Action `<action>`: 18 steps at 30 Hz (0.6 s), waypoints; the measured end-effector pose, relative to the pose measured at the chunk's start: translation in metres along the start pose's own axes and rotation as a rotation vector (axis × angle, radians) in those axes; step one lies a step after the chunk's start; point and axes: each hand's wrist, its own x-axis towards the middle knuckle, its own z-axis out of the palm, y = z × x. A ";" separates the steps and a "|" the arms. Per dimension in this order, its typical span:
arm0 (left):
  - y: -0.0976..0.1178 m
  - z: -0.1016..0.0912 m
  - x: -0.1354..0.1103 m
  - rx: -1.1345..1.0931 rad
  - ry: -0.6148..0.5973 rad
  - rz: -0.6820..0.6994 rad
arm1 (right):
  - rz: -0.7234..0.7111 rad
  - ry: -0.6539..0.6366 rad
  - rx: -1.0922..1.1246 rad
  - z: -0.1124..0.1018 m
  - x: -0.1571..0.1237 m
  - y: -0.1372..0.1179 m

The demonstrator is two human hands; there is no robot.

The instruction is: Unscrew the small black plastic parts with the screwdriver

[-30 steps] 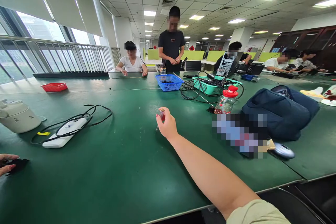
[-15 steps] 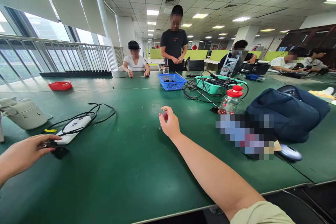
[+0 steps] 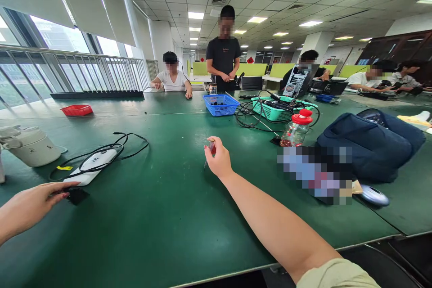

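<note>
My left hand (image 3: 35, 204) is low at the left, its fingers and thumb closed on a small black block-like part (image 3: 78, 195). The fingers hide much of that part, so its kind does not show. Just beyond lies a white power bank-like device (image 3: 96, 165) with a black cable (image 3: 135, 137) looped over it. My right hand (image 3: 219, 158) is over the middle of the table, shut on a small screwdriver (image 3: 212, 146) with a reddish see-through handle. Its thin metal shaft slants down toward the green tabletop (image 3: 175, 207).
A cream jug-like container (image 3: 32, 146) and a red tray (image 3: 77, 110) are at left. Farther back sit a blue basket (image 3: 221, 107) and a green basket (image 3: 270, 111) with cables. A red-lidded jar (image 3: 295, 130) and navy bag (image 3: 364, 148) stand right. Several people are around the table.
My left fingers have closed in, hiding the shiny dark piece that showed between them. My right hand has stayed in place. Across the table, a person in white has raised one hand.
</note>
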 end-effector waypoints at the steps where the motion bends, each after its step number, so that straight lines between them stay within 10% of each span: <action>1: 0.000 0.000 0.001 0.032 -0.035 -0.011 | 0.001 -0.002 0.001 0.000 0.000 0.000; 18: 0.027 -0.005 -0.001 0.108 -0.099 0.015 | 0.008 -0.016 0.003 -0.001 0.000 0.000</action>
